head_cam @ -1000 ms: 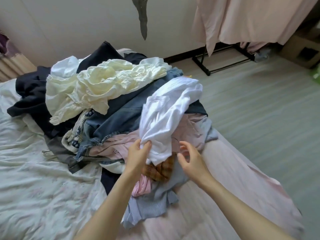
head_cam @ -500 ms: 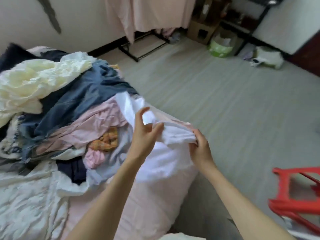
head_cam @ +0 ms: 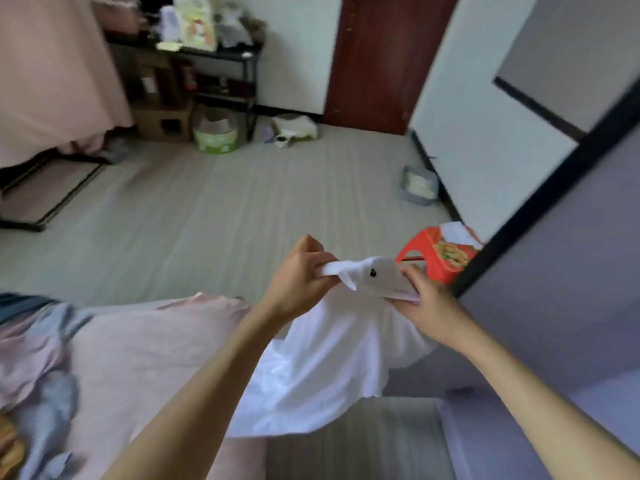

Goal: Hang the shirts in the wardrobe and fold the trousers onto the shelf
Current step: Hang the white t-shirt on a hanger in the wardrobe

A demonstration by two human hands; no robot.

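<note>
Over the corner of the bed (head_cam: 145,344), at chest level in front of me, I hold a white shirt (head_cam: 325,368) stretched between both hands. My left hand (head_cam: 298,282) has its fingers curled round one end of the bunched top edge, thumb on top, gripping the cloth firmly. My right hand (head_cam: 426,303) grips the other end of the same edge, fingers folded over the fabric. Between the two hands the edge forms a short taut roll bearing a small dark mark. The rest of the shirt hangs loose below my hands, its lower part draping past the bed's pink cover and over the floor (head_cam: 242,209); whether it touches the bed I cannot tell.

On the bed at far left lie grey and pink garments (head_cam: 45,341), blurred. A red stool (head_cam: 440,258) stands on the floor just beyond my right hand, beside a dark-framed grey panel (head_cam: 554,289) that fills the right side of the view. Further off, a pink cloth (head_cam: 52,74) hangs over a black rack at upper left, a black shelf unit (head_cam: 221,74) holds assorted items, and a dark red door (head_cam: 388,57) stands closed in the far wall. A green tub (head_cam: 216,135) sits on the floor below the shelf unit.
</note>
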